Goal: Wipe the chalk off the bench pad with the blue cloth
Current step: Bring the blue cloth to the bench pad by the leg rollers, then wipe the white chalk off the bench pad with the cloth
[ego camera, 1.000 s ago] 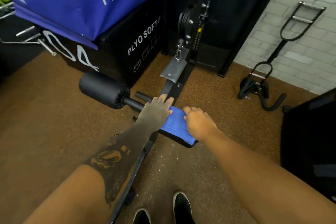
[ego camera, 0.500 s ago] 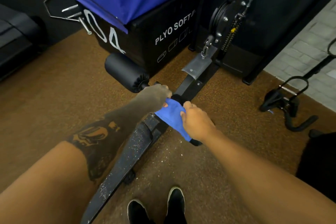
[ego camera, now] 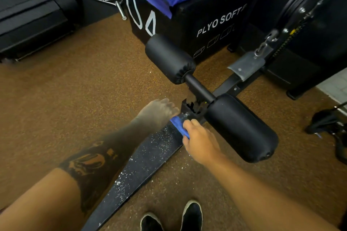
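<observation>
A narrow black bench pad (ego camera: 142, 159) speckled with white chalk runs from the bottom left up to the middle. The blue cloth (ego camera: 178, 124) is bunched at the pad's far end, just short of the roller bracket. My left hand (ego camera: 158, 112), dusted grey with chalk, grips the cloth's left end. My right hand (ego camera: 200, 141) is closed on its right end, with most of the cloth hidden under the fingers.
Two black foam rollers (ego camera: 169, 60) (ego camera: 242, 127) sit on a crossbar just beyond my hands. A black plyo box (ego camera: 206, 24) with a blue one on top stands behind. A cable machine (ego camera: 300, 20) is at the right, a treadmill (ego camera: 33, 15) at far left. My shoes (ego camera: 191, 215) are below.
The cloth went from spread flat on the pad to a small bunch held between both hands. The view swung right and lower, and more chalky pad shows.
</observation>
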The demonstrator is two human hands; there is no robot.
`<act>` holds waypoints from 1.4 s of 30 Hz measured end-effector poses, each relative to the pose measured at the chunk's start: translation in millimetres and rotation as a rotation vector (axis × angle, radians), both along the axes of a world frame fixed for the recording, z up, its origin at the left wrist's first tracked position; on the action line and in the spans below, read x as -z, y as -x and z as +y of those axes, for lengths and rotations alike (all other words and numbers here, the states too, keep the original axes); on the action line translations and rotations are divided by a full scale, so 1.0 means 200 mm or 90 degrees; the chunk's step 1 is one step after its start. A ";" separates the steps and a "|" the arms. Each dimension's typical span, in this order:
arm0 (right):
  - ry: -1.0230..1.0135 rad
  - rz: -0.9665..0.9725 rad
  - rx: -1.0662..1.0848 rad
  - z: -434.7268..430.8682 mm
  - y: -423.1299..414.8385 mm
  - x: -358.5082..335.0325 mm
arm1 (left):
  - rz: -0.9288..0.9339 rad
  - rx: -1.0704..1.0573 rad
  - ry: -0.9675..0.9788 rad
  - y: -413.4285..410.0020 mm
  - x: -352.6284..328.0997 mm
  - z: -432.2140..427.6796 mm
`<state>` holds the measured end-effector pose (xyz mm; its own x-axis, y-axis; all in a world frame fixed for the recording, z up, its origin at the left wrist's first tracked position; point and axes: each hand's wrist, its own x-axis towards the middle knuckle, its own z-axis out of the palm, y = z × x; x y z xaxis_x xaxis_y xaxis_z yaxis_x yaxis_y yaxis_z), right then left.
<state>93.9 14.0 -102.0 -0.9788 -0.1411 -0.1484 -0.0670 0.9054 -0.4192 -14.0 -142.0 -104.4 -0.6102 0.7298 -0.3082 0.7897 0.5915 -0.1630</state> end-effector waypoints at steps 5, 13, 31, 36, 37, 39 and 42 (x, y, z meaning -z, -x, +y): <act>-0.078 0.026 0.052 -0.06 0.09 0.34 | 0.107 0.059 -0.097 0.06 0.34 -0.06; -0.012 -0.027 -0.004 -0.19 -0.03 0.74 | 0.066 0.038 -0.127 -0.07 0.71 -0.29; -0.229 -0.023 -0.239 -0.24 0.35 0.88 | -0.190 -0.570 -0.140 -0.60 0.74 -0.26; -0.204 -0.021 -0.214 -0.28 0.40 0.87 | -0.194 -0.587 -0.123 -0.62 0.75 -0.26; -0.209 -0.013 -0.213 -0.27 0.34 0.87 | -0.190 -0.593 -0.123 -0.64 0.76 -0.26; -0.226 -0.016 -0.221 -0.23 0.22 0.86 | -0.185 -0.594 -0.114 -0.66 0.77 -0.26; -0.242 -0.022 -0.224 -0.22 0.24 0.86 | -0.189 -0.593 -0.116 -0.67 0.79 -0.27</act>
